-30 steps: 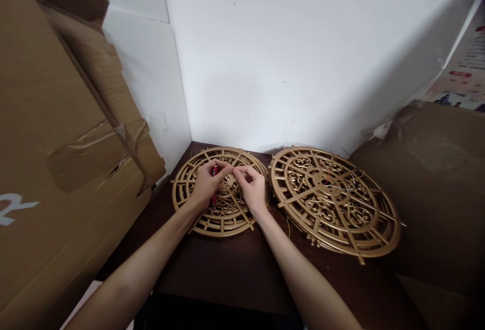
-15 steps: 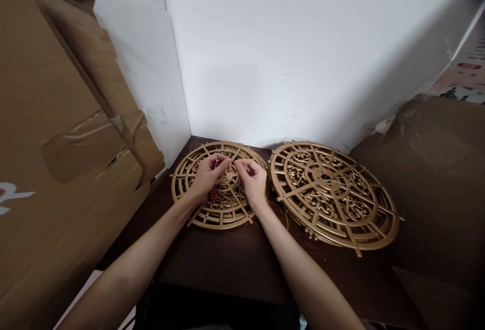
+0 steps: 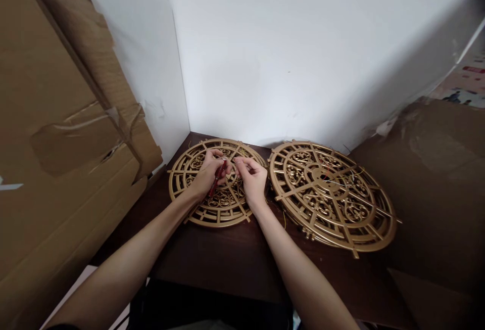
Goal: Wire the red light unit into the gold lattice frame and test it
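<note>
My left hand is closed around a slim red-handled tool with a small shiny tip at its upper end; its exact kind is too small to tell. Fingertips of my right hand are pinched together just to the right of it, and what they hold, if anything, cannot be made out. Both hands are over the middle of a round gold openwork panel, which lies on others like it and shows scrollwork between its spokes. The hands partly hide its centre.
To the right, a second stack of round gold panels has thin wires across its centre. Cardboard rises at the left, and another brown box at the right. A white wall stands behind the dark table.
My left hand has turned, and the red-handled tool now slants with its tip up toward my right fingers. The right hand stays pinched in about the same place. The view has shifted slightly.
</note>
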{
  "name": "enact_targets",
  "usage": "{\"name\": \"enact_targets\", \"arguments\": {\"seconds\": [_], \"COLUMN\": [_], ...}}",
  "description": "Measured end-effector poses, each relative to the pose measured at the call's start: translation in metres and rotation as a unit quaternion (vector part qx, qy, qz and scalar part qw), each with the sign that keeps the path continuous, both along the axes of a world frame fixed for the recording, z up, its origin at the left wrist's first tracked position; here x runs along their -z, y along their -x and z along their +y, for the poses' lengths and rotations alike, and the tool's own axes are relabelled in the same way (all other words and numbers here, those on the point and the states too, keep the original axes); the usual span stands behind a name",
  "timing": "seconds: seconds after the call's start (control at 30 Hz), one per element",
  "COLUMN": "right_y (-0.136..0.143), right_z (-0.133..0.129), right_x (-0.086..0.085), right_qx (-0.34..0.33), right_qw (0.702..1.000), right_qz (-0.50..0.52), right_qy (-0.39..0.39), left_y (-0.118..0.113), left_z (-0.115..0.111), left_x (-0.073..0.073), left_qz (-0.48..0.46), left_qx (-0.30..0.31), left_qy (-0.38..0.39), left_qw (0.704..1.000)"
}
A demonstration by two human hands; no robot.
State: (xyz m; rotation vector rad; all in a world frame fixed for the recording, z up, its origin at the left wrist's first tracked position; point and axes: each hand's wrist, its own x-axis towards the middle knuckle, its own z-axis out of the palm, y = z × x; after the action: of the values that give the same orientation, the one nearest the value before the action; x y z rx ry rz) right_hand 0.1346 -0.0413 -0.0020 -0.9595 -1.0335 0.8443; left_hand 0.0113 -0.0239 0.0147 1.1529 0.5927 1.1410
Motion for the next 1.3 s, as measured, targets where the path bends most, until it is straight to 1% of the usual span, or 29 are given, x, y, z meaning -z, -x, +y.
{"name": "enact_targets", "arguments": {"seconds": [0.2, 0.3, 0.43, 0.57, 0.77, 1.03, 1.3], "right_y": [0.0001, -0.0008, -0.0014, -0.0013, -0.0009, 0.0017, 0.0002], "right_z": [-0.0015, -0.0017, -0.001, -0.0011, -0.0017, -0.0035, -0.002], "right_x": [-0.0021, -0.0015, 0.0007, 0.0009, -0.0006, -0.0047, -0.0032], "right_qx": [-0.011, 0.003, 0.004, 0.007, -0.003, 0.029, 0.024], "right_qw": [1.0, 1.0, 1.0, 1.0, 1.0, 0.998, 0.999], "right_qz": [-0.003, -0.013, -0.015, -0.014, -0.011, -0.051, -0.027], "right_qy": [-0.01, -0.005, -0.009, -0.012, -0.015, -0.001, -0.017], "left_y": [0.0006, 0.0007, 0.0011, 0.0015, 0.0019, 0.0012, 0.0011], "left_z": [-0.0032, -0.0029, -0.0033, -0.004, -0.0057, -0.0062, -0.0071], "left_x": [0.002, 0.0024, 0.001, 0.0008, -0.0009, -0.0013, -0.0034], "left_qz": [0.068, 0.065, 0.057, 0.065, 0.071, 0.085, 0.091], "left_qx": [0.002, 0.011, 0.029, 0.032, 0.016, -0.007, -0.007], "left_qy": [-0.052, -0.072, -0.084, -0.093, -0.09, -0.089, -0.081], "left_qw": [0.996, 0.995, 0.994, 0.993, 0.993, 0.992, 0.992]}}
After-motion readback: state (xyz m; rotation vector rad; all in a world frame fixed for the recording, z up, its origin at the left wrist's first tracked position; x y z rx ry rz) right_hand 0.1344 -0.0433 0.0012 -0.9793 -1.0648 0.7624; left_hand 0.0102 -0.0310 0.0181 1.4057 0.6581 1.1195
